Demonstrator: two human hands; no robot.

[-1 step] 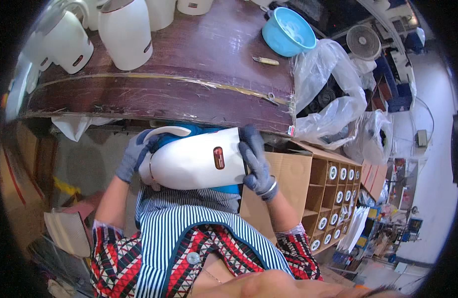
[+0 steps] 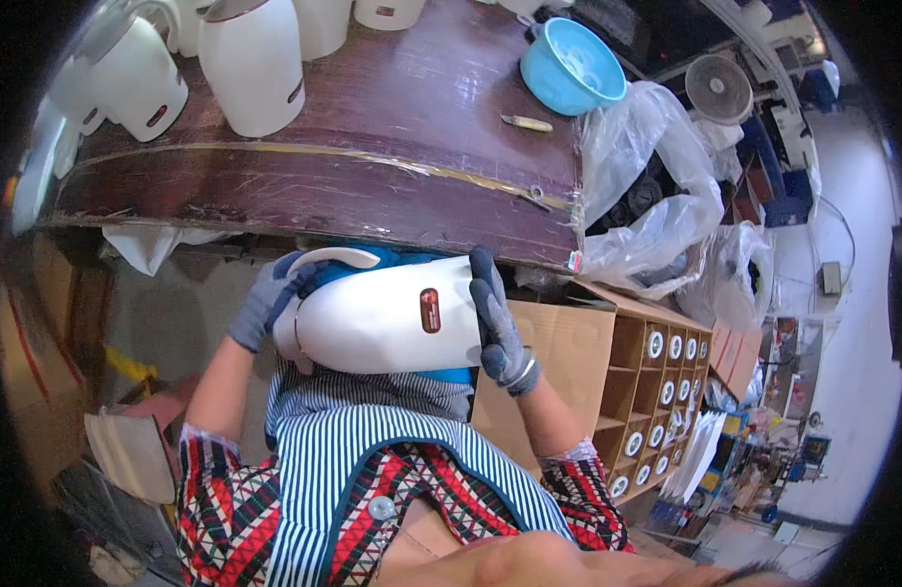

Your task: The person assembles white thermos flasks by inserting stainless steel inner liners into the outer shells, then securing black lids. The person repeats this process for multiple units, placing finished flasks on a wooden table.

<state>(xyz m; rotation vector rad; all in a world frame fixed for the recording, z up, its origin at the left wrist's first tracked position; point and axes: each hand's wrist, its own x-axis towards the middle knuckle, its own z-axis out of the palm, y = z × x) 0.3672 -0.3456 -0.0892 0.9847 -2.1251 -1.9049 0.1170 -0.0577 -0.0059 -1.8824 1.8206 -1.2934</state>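
Observation:
A white plastic kettle body (image 2: pixel 382 328) lies on its side in front of my belly, just below the table's edge. It has a small red-brown oval window on its wall. My left hand (image 2: pixel 265 301), in a grey glove, grips the handle end. At the other end my gloved right hand (image 2: pixel 495 328) presses flat against it, a bangle on the wrist. Something blue (image 2: pixel 451 375) shows behind and under the kettle body.
The dark wooden table (image 2: pixel 372 147) carries several more white kettle bodies (image 2: pixel 250 59) at the back left, a blue bowl (image 2: pixel 571 64) and a small tool (image 2: pixel 526 122). Clear plastic bags (image 2: pixel 647 196) hang at its right end. A cardboard box with compartments (image 2: pixel 656 391) stands at my right.

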